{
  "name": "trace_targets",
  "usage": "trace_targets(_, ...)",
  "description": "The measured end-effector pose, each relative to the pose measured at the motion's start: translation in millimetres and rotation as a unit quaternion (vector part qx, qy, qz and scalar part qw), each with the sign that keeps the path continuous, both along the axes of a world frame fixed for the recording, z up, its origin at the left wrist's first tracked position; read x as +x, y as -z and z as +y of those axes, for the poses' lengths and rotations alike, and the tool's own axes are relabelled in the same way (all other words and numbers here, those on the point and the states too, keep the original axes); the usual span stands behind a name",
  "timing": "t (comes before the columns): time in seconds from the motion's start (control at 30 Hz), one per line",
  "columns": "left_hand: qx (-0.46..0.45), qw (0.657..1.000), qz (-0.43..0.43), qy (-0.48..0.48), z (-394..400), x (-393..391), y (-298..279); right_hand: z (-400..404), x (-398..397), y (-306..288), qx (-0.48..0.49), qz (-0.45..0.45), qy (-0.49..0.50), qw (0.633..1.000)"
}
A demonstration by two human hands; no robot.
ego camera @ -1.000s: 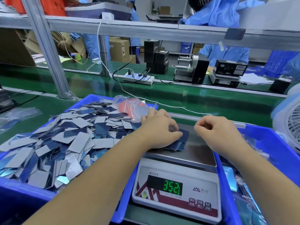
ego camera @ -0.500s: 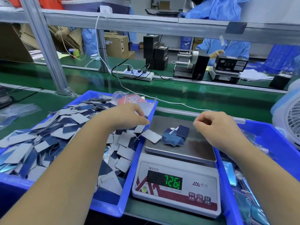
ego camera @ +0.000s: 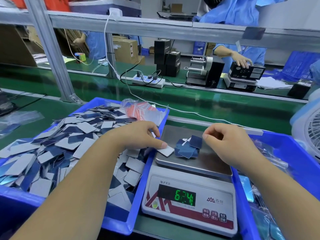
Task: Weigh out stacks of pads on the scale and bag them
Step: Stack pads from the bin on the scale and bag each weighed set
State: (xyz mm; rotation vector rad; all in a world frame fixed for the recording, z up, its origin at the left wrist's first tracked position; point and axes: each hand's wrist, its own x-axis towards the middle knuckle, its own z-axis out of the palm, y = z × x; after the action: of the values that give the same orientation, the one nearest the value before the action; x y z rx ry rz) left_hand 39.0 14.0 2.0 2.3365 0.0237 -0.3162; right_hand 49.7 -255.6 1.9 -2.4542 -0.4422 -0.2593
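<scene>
A digital scale [ego camera: 188, 203] stands between two blue bins, and its green display reads 624. A small heap of dark blue pads [ego camera: 187, 149] lies on the steel plate. My left hand [ego camera: 138, 135] reaches over from the left bin [ego camera: 136, 196], which is full of loose blue and grey pads. Its thumb pinches a white-faced pad [ego camera: 166, 151] at the plate's left edge. My right hand [ego camera: 230, 142] hovers over the plate's right side with curled fingers, thumb against forefinger, and nothing visible in it.
Clear bags with red strips [ego camera: 143, 110] lie at the left bin's far corner. A second blue bin [ego camera: 280, 142] on the right holds filled bags. A fan [ego camera: 310, 132] stands at far right. Behind are a green conveyor [ego camera: 207, 104], a power strip [ego camera: 149, 80] and workers in blue.
My left hand left the pad heap, swung to the left bin and came back with a white-faced pad at the plate's edge. The reading went from 352 to 726 to 624. The right hand barely moved.
</scene>
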Motion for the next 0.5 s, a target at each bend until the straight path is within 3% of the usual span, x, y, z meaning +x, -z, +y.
trace_targets(0.2,-0.045,0.999,-0.012,-0.014,5,0,0,3,-2,1,-0.023,-0.014,-0.035,0.999)
trace_targets(0.33,-0.066,0.997,-0.033,-0.02,6,2,-2,13,-9,4,-0.115,-0.023,-0.136,0.984)
trace_targets(0.5,-0.117,0.992,-0.046,-0.016,7,3,-5,17,-12,9,-0.202,0.009,-0.166,0.965)
